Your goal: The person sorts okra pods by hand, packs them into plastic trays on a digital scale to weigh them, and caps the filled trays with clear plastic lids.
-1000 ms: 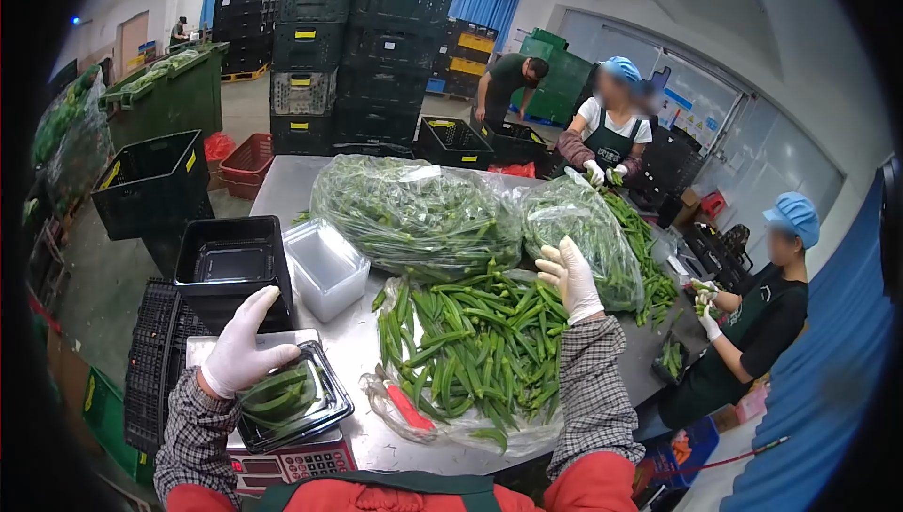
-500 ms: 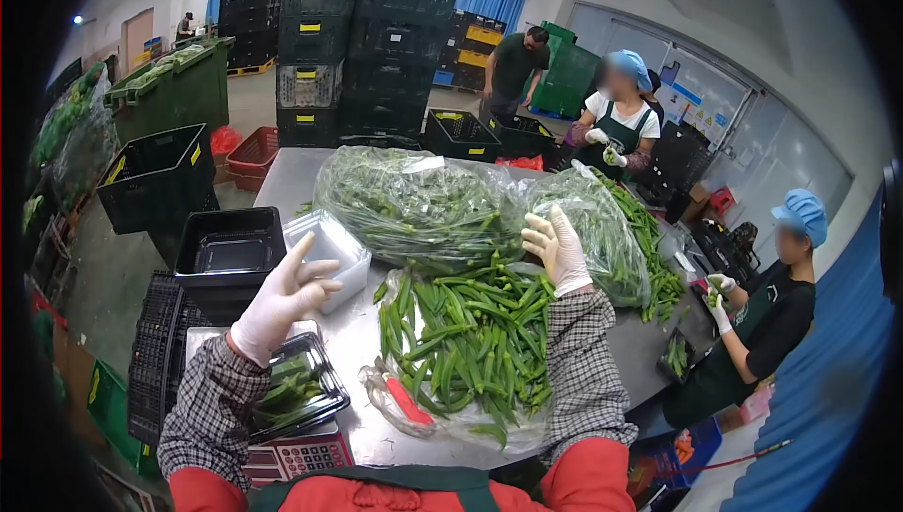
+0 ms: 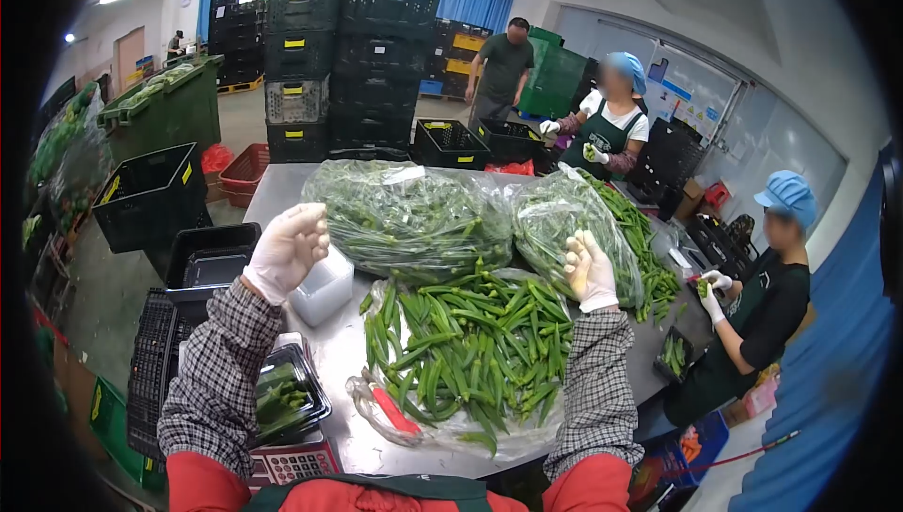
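Both gloved hands are up above the work! The left hand point(image 3: 290, 253) is raised in front of the translucent tubs point(image 3: 323, 298), its fingers bent and bunched together, tips turned in toward the right. The right hand point(image 3: 591, 274) stands beside the okra pile point(image 3: 470, 352), against the smaller clear bag point(image 3: 546, 220) in view, fingers half-curled, close together and pointing away from the body; whether the thumb presses on them, I cannot tell. And the okra itself: heaped between the two forearms on a plastic sheet point(image 3: 529, 439) over the metal table point(image 3: 336, 354). Long axes go every which way: pods on the left edge run mostly away from the person, the upper ones slant across, and one at the near edge lies nearly crosswise. Down by the left sleeve, a black tray point(image 3: 325, 409) of okra sits on the red-fronted scale point(image 3: 296, 465), partly hidden, its pods mostly slanting up toward the far right.
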The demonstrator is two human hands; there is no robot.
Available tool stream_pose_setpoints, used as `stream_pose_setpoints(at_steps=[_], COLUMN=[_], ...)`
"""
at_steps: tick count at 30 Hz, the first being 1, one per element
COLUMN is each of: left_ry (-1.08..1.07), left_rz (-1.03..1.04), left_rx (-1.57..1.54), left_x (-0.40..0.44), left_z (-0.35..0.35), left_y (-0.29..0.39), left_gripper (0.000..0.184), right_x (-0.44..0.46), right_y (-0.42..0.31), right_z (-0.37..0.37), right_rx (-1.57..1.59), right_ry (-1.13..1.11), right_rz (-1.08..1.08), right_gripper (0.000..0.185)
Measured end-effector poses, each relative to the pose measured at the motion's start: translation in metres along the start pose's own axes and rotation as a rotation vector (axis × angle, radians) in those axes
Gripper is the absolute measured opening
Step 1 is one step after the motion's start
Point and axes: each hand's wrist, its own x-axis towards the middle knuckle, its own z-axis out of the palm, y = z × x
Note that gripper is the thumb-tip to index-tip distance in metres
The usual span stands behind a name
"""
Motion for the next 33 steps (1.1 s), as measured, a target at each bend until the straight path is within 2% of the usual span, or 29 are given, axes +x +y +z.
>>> stream_pose_setpoints(at_steps=[1, 4, 5, 8, 9, 12, 13, 15, 16, 18, 19, 20, 21, 22, 23, 24, 25, 26, 28, 33], left_ry=[0.036, 0.155, 0.133, 0.135, 0.17, 0.34, 0.31, 0.017, 0.049, -0.071, -0.135, -0.188, -0.191, -0.197, -0.176, -0.153, -0.128, -0.104, -0.024, 0.014], left_rz=[0.016, 0.041, -0.006, 0.016, 0.014, 0.007, 0.034, 0.073, 0.067, -0.025, -0.075, -0.094, -0.13, -0.164, -0.205, -0.249, -0.269, -0.278, -0.341, -0.346], left_rx=[0.028, -0.026, -0.106, -0.255, -0.27, -0.115, -0.125, 0.133, 0.238, 0.401, 0.388, 0.382, 0.408, 0.436, 0.467, 0.495, 0.509, 0.55, 0.501, 0.364], left_x=[0.001, -0.001, -0.004, -0.015, -0.012, 0.016, 0.024, 0.03, 0.021, 0.01, 0.0, -0.006, -0.013, -0.021, -0.03, -0.038, -0.04, -0.044, -0.053, -0.062], left_z=[0.014, 0.033, 0.034, 0.04, 0.03, 0.006, 0.02, 0.072, 0.113, 0.146, 0.152, 0.145, 0.135, 0.124, 0.114, 0.102, 0.083, 0.074, 0.072, 0.059], left_y=[0.002, -0.004, -0.002, 0.01, 0.015, 0.017, 0.014, 0.006, -0.001, -0.024, -0.034, -0.049, -0.06, -0.065, -0.068, -0.069, -0.073, -0.069, -0.053, -0.05], left_gripper=[0.016, 0.027, 0.055, 0.083, 0.089, 0.083, 0.066, 0.043, 0.025, 0.012, 0.01, 0.009, 0.01, 0.01, 0.011, 0.012, 0.014, 0.016, 0.013, 0.015], right_x=[-0.001, -0.022, -0.031, -0.059, -0.051, -0.008, -0.009, -0.013, -0.035, -0.07, -0.087, -0.105, -0.122, -0.133, -0.142, -0.149, -0.149, -0.145, -0.15, -0.156], right_y=[-0.004, -0.014, -0.017, -0.03, -0.032, -0.04, -0.043, -0.04, -0.038, -0.02, -0.011, -0.001, 0.009, 0.024, 0.034, 0.045, 0.057, 0.072, 0.087, 0.087], right_z=[-0.002, 0.006, 0.01, 0.006, -0.016, -0.055, -0.027, 0.027, 0.07, 0.117, 0.128, 0.132, 0.128, 0.115, 0.1, 0.085, 0.067, 0.046, 0.027, 0.019], right_rx=[-0.048, -0.05, -0.028, 0.127, 0.113, 0.078, 0.056, -0.267, -0.514, -0.759, -0.888, -0.93, -0.946, -0.983, -0.982, -0.924, -0.872, -0.949, -0.86, -0.856], right_ry=[0.003, -0.044, -0.07, -0.045, 0.014, 0.23, 0.253, -0.037, -0.054, -0.325, -0.454, -0.614, -0.707, -0.772, -0.806, -0.74, -0.678, -0.638, -0.531, -0.562], right_rz=[-0.007, -0.021, -0.026, -0.083, -0.052, -0.038, -0.102, -0.223, -0.253, -0.224, -0.186, -0.261, -0.157, -0.156, -0.028, 0.216, 0.341, 0.358, 0.403, 0.474], right_gripper=[0.033, 0.05, 0.057, 0.077, 0.089, 0.06, 0.032, 0.019, 0.015, 0.009, 0.008, 0.007, 0.007, 0.008, 0.01, 0.013, 0.014, 0.017, 0.021, 0.026])
